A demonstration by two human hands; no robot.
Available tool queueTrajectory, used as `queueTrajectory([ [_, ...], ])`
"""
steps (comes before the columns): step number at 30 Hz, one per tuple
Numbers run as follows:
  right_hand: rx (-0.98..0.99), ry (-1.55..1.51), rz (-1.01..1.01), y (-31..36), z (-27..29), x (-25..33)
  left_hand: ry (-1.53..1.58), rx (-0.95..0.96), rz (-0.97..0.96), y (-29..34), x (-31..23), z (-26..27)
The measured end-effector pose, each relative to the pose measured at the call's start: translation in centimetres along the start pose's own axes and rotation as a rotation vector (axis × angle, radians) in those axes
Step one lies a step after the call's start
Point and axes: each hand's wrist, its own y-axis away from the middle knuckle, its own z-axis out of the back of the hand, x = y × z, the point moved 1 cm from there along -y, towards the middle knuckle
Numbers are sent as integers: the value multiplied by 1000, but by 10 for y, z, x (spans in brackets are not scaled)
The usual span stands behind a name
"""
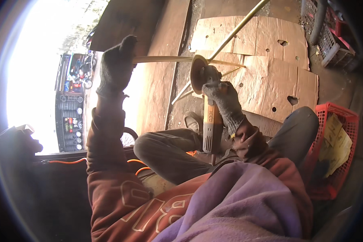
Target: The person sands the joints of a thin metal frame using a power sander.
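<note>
Gripping a thin metal rod (165,59) in a closed fist, the gloved left hand (116,66) holds it level, while the gloved right hand (226,105) is wrapped tight around the body of an orange grinder (211,121). The disc (198,73) sits at the rod, touching it or just beside it; glare makes that hard to tell. A second rod (238,28) slants up and away across the cardboard (270,68) laid on the floor.

As I judge it, the rod, held at only one end, could chatter or swing if the disc bites, and the disc spins close above the bent knee (165,151). The orange cable (68,161) trails by the legs and could snag.

At the right a red crate (345,121) holds yellowish paper packets (336,141). At the left, in bright light, stands a dark rack (70,105) of small red and blue items, too small to make out.
</note>
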Motion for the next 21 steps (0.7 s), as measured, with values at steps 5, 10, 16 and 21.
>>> queueTrajectory([
  [5, 70, 457, 582, 24, -42, 57, 424, -47, 700, 21, -11, -4],
  [10, 112, -268, -117, 30, -21, 21, 581, -316, 561, 39, -23, -12],
  [16, 38, -389, -269, 45, 21, -2, 1217, -929, 880, 78, -39, -36],
  [21, 145, -424, -228, 50, 14, 0, 1811, -1091, 588, 92, -54, -50],
])
